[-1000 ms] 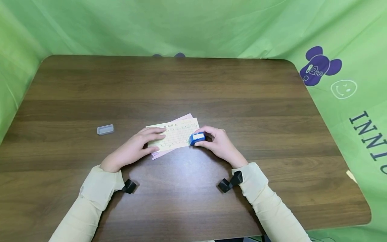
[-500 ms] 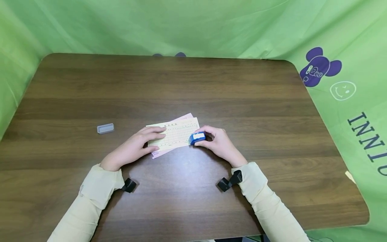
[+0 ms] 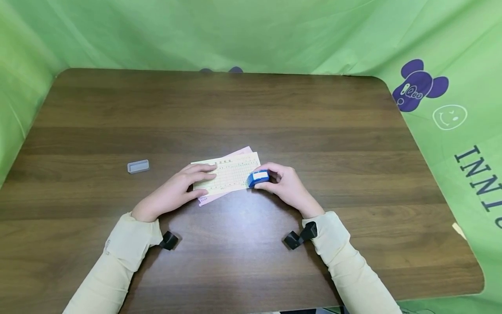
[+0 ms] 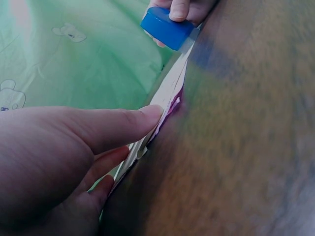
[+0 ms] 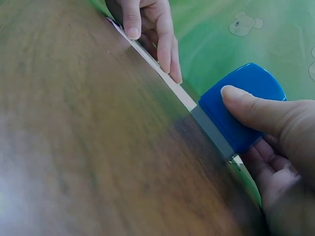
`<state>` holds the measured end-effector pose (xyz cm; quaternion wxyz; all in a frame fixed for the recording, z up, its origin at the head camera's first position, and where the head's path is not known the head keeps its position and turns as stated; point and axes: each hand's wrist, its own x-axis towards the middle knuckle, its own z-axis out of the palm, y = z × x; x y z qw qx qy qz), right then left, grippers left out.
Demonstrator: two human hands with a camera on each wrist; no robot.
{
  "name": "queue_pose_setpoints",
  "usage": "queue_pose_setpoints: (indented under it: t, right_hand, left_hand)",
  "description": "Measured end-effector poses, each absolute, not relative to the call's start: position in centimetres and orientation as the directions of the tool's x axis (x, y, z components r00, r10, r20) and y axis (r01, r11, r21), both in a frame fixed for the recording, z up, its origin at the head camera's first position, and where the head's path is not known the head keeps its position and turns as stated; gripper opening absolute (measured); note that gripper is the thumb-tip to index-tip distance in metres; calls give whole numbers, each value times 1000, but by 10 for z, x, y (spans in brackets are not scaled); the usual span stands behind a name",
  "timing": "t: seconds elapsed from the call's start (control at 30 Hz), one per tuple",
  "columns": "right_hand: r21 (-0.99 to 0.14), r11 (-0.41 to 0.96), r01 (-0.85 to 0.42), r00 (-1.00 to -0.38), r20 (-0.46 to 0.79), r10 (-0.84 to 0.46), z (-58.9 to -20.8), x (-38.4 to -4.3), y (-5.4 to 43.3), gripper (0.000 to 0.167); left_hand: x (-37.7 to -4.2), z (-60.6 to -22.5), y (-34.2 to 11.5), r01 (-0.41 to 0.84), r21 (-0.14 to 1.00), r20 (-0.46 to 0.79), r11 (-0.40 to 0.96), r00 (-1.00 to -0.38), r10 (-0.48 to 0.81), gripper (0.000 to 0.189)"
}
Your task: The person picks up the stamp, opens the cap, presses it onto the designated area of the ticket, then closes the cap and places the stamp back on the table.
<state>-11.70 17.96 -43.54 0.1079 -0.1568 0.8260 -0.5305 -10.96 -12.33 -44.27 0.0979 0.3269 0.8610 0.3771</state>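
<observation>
My right hand (image 3: 285, 188) pinches a blue stamp (image 3: 258, 177) with a white label on top, thumb on the near side and fingers on the far side. The stamp stands upright at the lower right corner of a pale yellow printed form (image 3: 235, 174). In the right wrist view the clear base (image 5: 214, 132) of the stamp sits right at the paper's edge. Spread across the form's left end, my left hand (image 3: 178, 188) rests with fairly straight fingers and its thumb near the lower edge. A pink sheet (image 3: 207, 200) pokes out at an angle beneath the form.
A small translucent rectangular cap (image 3: 138, 166) lies on the brown wooden table (image 3: 251, 113) to the left of the papers. Green cloth (image 3: 251, 35) with printed figures hangs around the table. A pale scrap (image 3: 459, 230) is at the right table edge.
</observation>
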Motion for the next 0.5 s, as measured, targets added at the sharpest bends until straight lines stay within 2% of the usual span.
queue_pose_setpoints:
  t: [0.3,0.5]
  right_hand:
    - [-973,217,-79,-946,5,-325,-439,-120,181,34]
    - [-995,96,20,-961,-46,-272,-439,-121,183,34]
  left_hand:
    - [-110,-442,-123,491,712,79,503,-767,636,45]
    - [-110,-443,-123,490,713,79,501,-767,637,44]
